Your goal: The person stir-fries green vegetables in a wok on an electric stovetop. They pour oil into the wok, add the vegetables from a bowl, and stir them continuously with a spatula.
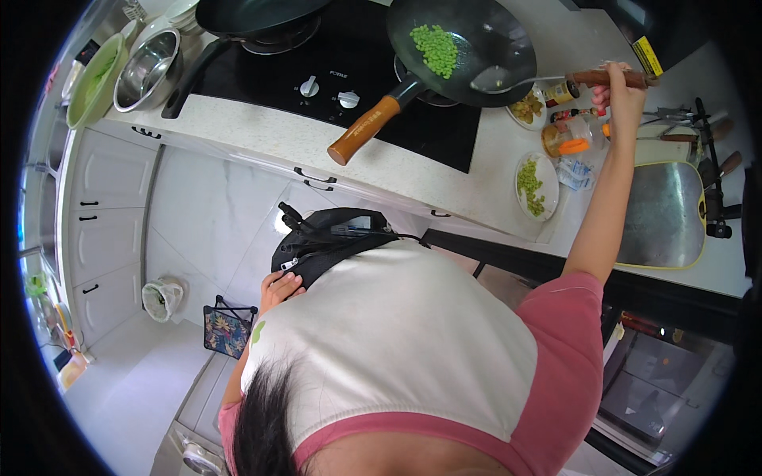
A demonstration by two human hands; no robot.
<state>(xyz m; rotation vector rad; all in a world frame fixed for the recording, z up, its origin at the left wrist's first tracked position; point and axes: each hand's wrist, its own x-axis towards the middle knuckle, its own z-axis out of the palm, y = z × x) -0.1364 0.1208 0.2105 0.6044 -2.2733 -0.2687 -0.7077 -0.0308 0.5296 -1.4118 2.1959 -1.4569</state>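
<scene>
My right hand (620, 95) grips the wooden handle of a metal ladle (536, 79), whose bowl rests inside or just over the right side of a dark wok (500, 35). Chopped green vegetable pieces (436, 50) lie heaped in the wok, left of the ladle. The wok's wooden handle (364, 130) points towards me over the front of the black gas hob (256, 77). My left hand (283, 287) lies against a black waist bag (333, 238) at my body, fingers slightly spread; whether it grips the bag is unclear.
Right of the hob stand a plate of chopped green pieces (536, 187), a plate of brownish food (528, 110), an orange-lidded jar (565, 140) and a metal cutting board (667, 214). A second pan (250, 18), steel bowls (146, 71) and a green basin (95, 83) are at the left.
</scene>
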